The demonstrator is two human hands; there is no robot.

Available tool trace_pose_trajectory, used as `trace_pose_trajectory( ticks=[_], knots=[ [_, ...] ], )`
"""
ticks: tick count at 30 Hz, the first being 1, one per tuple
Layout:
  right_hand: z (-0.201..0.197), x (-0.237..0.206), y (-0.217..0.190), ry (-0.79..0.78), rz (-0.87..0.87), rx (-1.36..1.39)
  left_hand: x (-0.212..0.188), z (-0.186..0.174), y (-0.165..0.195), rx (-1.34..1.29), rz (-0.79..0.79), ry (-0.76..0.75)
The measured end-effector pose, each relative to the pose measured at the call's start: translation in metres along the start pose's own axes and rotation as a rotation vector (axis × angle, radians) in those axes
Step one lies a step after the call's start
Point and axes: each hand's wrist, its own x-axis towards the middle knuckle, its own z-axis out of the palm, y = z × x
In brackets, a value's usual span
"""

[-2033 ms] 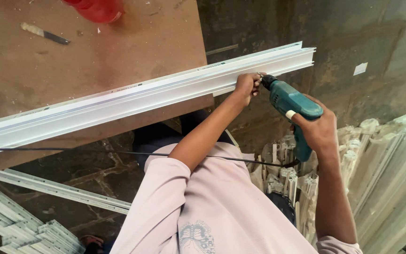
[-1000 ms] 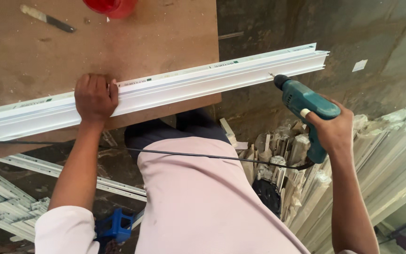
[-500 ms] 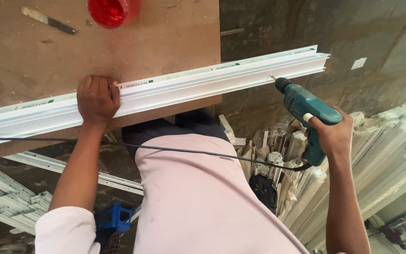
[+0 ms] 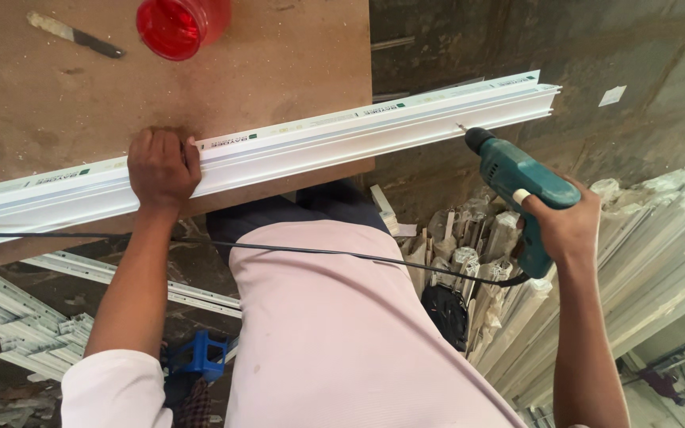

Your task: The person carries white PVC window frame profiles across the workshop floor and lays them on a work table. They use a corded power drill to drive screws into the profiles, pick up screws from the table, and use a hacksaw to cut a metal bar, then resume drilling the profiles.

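A long white plastic profile (image 4: 334, 136) lies along the near edge of a brown wooden table (image 4: 263, 71), its right end jutting past the table. My left hand (image 4: 162, 168) grips the profile from above and presses it on the table edge. My right hand (image 4: 566, 223) holds a teal electric drill (image 4: 518, 184) by its handle. The drill bit touches the side of the profile's overhanging part. A black cord (image 4: 295, 252) runs from the drill across my pink shirt to the left.
A red plastic cup (image 4: 177, 25) and a black-handled knife (image 4: 74, 35) lie on the table's far side. White profile offcuts (image 4: 17, 321) are stacked on the floor at left, more long profiles (image 4: 660, 254) lean at right. A blue object (image 4: 198, 355) sits on the floor.
Two seconds ago my left hand was near the drill tip at the profile's right end; it moved left and now clamps the profile on the table. The drill stays at the profile.
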Motion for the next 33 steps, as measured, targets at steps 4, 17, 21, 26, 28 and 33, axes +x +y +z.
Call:
trace_pose_trajectory(
  ticks=[4, 17, 21, 26, 28, 33],
  knots=[
    [-0.001, 0.001, -0.001, 0.001, -0.006, -0.021, -0.002, 0.002, 0.0, 0.001, -0.016, -0.008],
    [-0.009, 0.009, 0.027, 0.047, -0.14, -0.128, -0.002, 0.002, 0.0, -0.002, 0.008, 0.017],
    [-0.009, 0.01, 0.029, 0.04, -0.142, -0.104, -0.001, 0.001, 0.0, -0.008, -0.007, 0.013],
    [-0.006, 0.005, 0.012, 0.016, -0.053, -0.045, -0.001, 0.0, 0.0, -0.004, -0.004, 0.011],
    [-0.005, 0.003, 0.006, 0.007, -0.014, -0.017, -0.002, 0.001, 0.0, 0.021, 0.002, 0.021],
    [-0.001, 0.0, -0.002, -0.004, -0.038, -0.014, -0.005, 0.003, -0.002, 0.008, -0.008, 0.012]
  ],
)
